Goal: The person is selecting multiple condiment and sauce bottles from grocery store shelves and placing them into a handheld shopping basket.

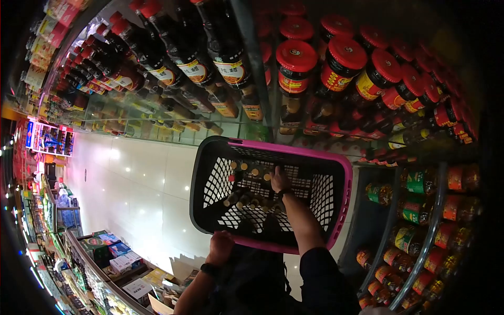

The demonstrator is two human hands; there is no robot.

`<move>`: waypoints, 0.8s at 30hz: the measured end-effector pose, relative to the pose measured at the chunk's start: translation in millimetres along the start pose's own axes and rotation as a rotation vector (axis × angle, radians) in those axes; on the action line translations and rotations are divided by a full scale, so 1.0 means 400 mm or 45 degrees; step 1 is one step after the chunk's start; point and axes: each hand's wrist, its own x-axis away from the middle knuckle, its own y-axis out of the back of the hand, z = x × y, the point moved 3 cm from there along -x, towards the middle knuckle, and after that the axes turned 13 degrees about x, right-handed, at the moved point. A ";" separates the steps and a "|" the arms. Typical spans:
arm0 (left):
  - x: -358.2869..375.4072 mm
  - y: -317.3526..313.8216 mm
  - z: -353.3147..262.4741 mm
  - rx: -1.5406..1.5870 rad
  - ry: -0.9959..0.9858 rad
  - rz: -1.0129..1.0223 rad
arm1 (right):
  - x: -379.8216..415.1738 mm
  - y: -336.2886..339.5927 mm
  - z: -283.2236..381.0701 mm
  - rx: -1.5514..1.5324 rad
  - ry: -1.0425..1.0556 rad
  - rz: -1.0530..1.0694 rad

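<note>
A black shopping basket (pixel 350 197) with a pink rim and lattice sides is in front of me. My left hand (pixel 221 247) is closed on its near rim, towards the left corner. Reaching down inside the basket, my right hand (pixel 281 180) has its fingers curled beside a tan-capped bottle (pixel 267 177) and appears to grip its top; the fingertips are partly hidden. More tan-capped bottles (pixel 244 166) stand in a row to the left of that hand. Several other dark bottles (pixel 244 199) are nearer me in the basket. A small red cap (pixel 231 178) shows at the left.
Shelves ahead hold dark vinegar bottles (pixel 231 68) with red caps and red-lidded jars (pixel 296 63). Oil bottles (pixel 415 210) fill a rack at the right. Pale tiled floor (pixel 136 184) spreads to the left, bordered by boxes (pixel 123 260) and another shelf row.
</note>
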 end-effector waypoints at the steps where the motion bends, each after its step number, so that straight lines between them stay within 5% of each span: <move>1: 0.019 -0.053 0.017 -0.791 -0.142 0.015 | -0.002 -0.004 -0.007 -0.052 0.016 -0.038; 5: 0.051 -0.177 0.080 -0.530 -0.070 -0.241 | -0.004 -0.041 -0.046 0.180 -0.019 -0.535; 8: 0.033 -0.178 0.073 -0.649 -0.013 -0.075 | 0.009 -0.033 -0.105 -0.187 -0.100 -0.315; 9: 0.031 -0.180 0.075 -0.655 -0.031 -0.104 | 0.034 -0.014 -0.101 0.013 -0.015 -0.513; 11: 0.029 -0.187 0.077 -0.661 -0.038 -0.126 | 0.065 0.007 -0.115 0.001 0.003 -0.485; 13: 0.042 -0.246 0.092 -2.762 -0.790 0.461 | 0.087 0.035 -0.132 -0.030 0.101 -0.464; 16: 0.010 -0.243 0.099 -2.821 -0.770 0.369 | 0.146 0.104 -0.149 -0.018 0.301 -0.452; 18: 0.023 -0.277 0.132 -2.494 -0.560 0.270 | 0.219 0.210 -0.136 -0.080 0.355 -0.536; 20: 0.033 -0.309 0.173 -2.672 -0.591 0.564 | 0.286 0.309 -0.113 -0.169 0.480 -0.393; 21: 0.013 -0.300 0.179 -3.498 -1.022 1.063 | 0.304 0.341 -0.110 -0.125 0.522 -0.408; 22: -0.009 -0.277 0.170 -3.489 -1.033 1.093 | 0.321 0.370 -0.107 -0.117 0.512 -0.426; 24: -0.043 -0.261 0.164 -2.866 -0.544 0.686 | 0.385 0.483 -0.071 -0.202 0.694 -0.486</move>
